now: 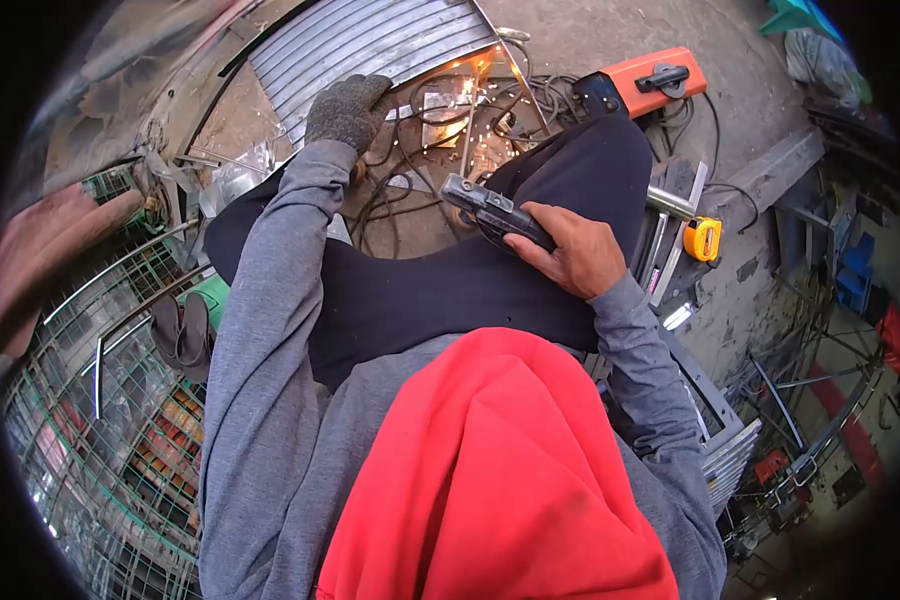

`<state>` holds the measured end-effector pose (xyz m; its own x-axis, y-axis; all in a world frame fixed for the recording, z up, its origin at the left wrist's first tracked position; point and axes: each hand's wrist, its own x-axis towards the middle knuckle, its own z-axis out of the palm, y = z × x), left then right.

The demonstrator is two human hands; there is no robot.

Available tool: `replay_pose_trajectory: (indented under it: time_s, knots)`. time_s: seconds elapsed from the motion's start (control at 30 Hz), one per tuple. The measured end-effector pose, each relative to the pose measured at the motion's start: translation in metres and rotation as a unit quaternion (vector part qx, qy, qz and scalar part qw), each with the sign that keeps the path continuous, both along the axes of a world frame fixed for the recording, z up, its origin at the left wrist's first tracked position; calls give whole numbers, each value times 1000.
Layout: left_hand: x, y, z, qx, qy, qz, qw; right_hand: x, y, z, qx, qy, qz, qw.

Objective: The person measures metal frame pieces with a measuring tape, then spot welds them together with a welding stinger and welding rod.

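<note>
My left hand (347,112), in a dark knitted glove, rests at the lower edge of a ribbed metal panel (370,50) at the top centre, fingers bent over the edge. Whether it grips the panel is hard to tell, but its fingers are closed. Bare, my right hand (570,248) is wrapped round the rear of a black handheld tool (498,212) above my right thigh. Orange sparks (485,100) scatter near the panel's frame, to the right of my left hand. Part of the frame is hidden behind my leg.
An orange machine (655,82) stands at the upper right. Black cables (400,180) coil between my legs. A yellow tape measure (702,239) and metal bars (680,230) lie right of my knee. A green wire rack (100,440) is at the left.
</note>
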<state>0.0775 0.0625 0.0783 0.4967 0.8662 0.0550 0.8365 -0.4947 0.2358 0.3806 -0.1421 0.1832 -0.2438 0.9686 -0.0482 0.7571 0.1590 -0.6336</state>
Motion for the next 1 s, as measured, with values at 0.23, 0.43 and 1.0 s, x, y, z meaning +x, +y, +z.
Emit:
replay_pose_trajectory:
  time_s: [0.23,0.43,1.0]
  knots:
    - [0,0,0,2,-10,0,1000,-2,0,1,3,-3,-8,1000]
    - [1,-1,2,-9,-3,8,1000,-4,-2,-1,21,-6,-26,999]
    - [3,2,10,-76,6,31,997,-1,0,8,-43,3,-25,999]
